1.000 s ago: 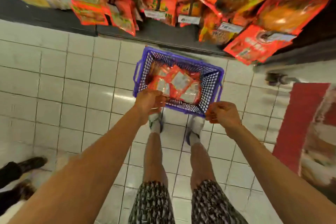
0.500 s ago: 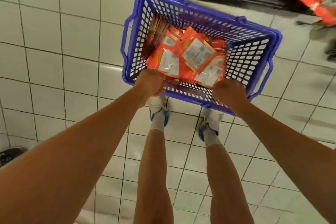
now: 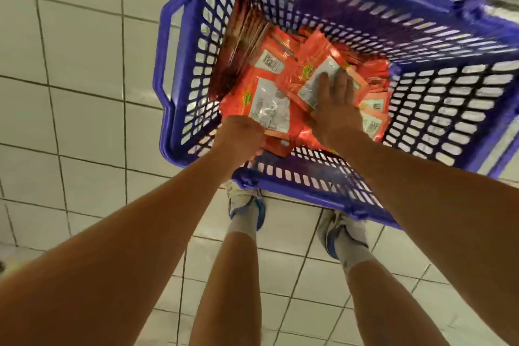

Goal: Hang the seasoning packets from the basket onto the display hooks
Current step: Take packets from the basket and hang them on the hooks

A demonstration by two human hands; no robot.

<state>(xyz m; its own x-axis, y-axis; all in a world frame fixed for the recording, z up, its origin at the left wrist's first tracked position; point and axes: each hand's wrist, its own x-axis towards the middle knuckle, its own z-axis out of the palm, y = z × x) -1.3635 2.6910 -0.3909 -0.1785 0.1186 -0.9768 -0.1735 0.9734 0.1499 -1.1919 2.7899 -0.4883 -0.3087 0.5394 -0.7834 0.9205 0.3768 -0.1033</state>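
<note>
Change: 0.5 s ago both hands gripped the near rim of the basket; now both are inside it, and the view has closed in.
Right hand: fingers straight and together, lying flat on a top packet near the basket's middle.
Left hand: curled at the near-left corner; whether it pinches a packet, I cannot tell.
Seasoning packets: orange, heaped loose on the basket floor.
Meaning: picking has begun; no packet lifted, hooks out of view.

One basket, many orange packets (uncountable, overlapping), two hands.
</note>
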